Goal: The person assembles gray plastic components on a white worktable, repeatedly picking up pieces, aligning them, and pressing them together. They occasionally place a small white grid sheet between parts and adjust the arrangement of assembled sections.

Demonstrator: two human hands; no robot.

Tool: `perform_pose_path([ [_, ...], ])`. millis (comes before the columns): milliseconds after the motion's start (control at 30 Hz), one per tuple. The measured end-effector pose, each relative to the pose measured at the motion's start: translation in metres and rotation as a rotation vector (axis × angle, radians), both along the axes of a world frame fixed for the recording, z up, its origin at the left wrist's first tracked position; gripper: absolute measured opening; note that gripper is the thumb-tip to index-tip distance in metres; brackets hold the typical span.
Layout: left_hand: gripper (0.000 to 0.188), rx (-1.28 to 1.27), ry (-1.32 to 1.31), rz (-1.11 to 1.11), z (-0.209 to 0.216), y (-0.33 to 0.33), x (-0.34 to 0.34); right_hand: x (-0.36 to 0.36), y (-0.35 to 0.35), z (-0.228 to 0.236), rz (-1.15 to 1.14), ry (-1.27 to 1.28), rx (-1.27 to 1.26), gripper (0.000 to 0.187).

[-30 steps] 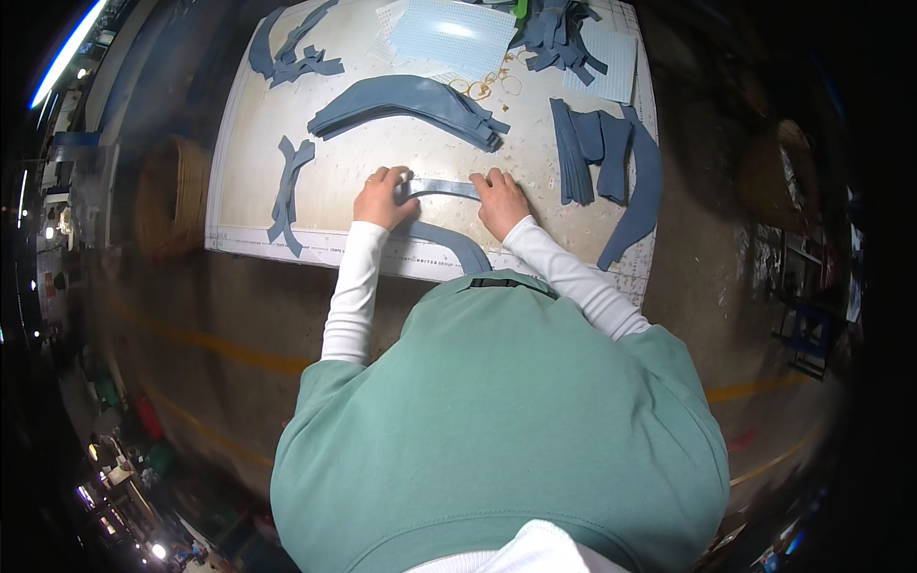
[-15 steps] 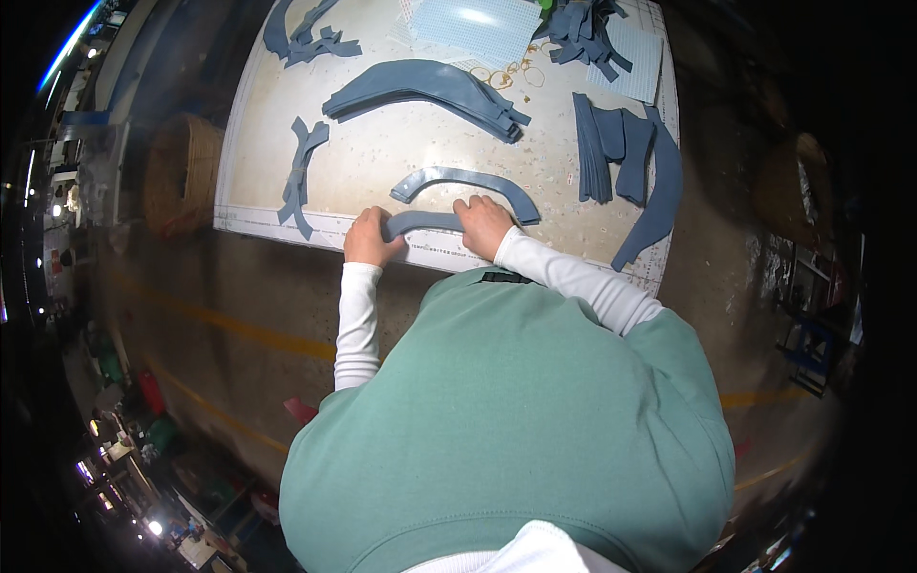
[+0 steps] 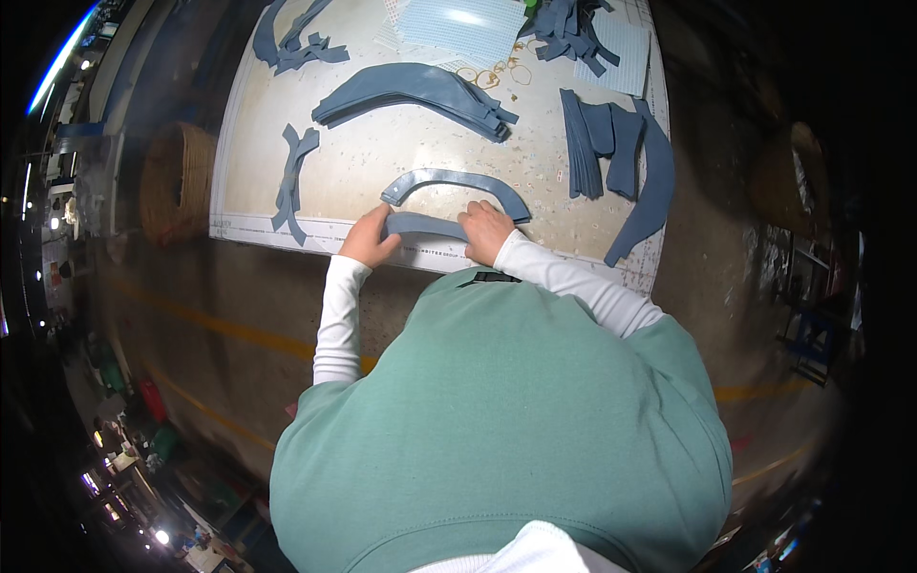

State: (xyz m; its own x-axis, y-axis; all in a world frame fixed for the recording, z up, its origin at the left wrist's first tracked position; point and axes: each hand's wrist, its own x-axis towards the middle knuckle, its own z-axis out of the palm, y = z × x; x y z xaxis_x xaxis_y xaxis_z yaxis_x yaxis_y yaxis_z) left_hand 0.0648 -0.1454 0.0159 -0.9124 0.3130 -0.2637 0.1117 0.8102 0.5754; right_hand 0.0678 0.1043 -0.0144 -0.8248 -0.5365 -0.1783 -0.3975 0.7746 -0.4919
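At the table's near edge, a curved blue-grey strip of leather-like sheet (image 3: 427, 225) stretches between my two hands. My left hand (image 3: 369, 239) is closed on its left end, thumb toward the strip. The right end is held under the bent fingers of my right hand (image 3: 487, 232), which hide that end. Just beyond lies a second arched blue-grey piece (image 3: 457, 177), its ends pointing toward me. Its left tip comes close to my left fingers and its right leg lies beside my right hand.
A thick stack of curved blue-grey pieces (image 3: 411, 88) lies farther back on the white table (image 3: 248, 172). A tied bundle (image 3: 293, 181) is at left, more pieces (image 3: 626, 153) at right. Pale blue sheets (image 3: 463, 29) and rubber bands (image 3: 489, 76) lie behind. A round basket (image 3: 181, 181) stands left of the table.
My left forearm has swung slightly left, and the strip between my hands shows a little more of its face. The whole view has shifted slightly. Both hands keep their hold.
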Motion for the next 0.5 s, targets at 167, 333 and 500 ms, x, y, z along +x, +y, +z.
perform_pose_path([
  [167, 0.03, 0.078, 0.047, -0.119, 0.031, 0.003, -0.028, -0.006, 0.002, -0.011, 0.004, -0.13, -0.134, 0.042],
  [333, 0.027, 0.109, 0.073, -0.166, 0.055, 0.008, -0.046, -0.012, 0.013, -0.005, -0.1, -0.072, -0.469, 0.044],
  [500, 0.038, 0.017, 0.208, 0.021, 0.035, 0.018, -0.067, -0.031, 0.039, 0.013, -0.316, 0.074, -0.481, 0.035],
])
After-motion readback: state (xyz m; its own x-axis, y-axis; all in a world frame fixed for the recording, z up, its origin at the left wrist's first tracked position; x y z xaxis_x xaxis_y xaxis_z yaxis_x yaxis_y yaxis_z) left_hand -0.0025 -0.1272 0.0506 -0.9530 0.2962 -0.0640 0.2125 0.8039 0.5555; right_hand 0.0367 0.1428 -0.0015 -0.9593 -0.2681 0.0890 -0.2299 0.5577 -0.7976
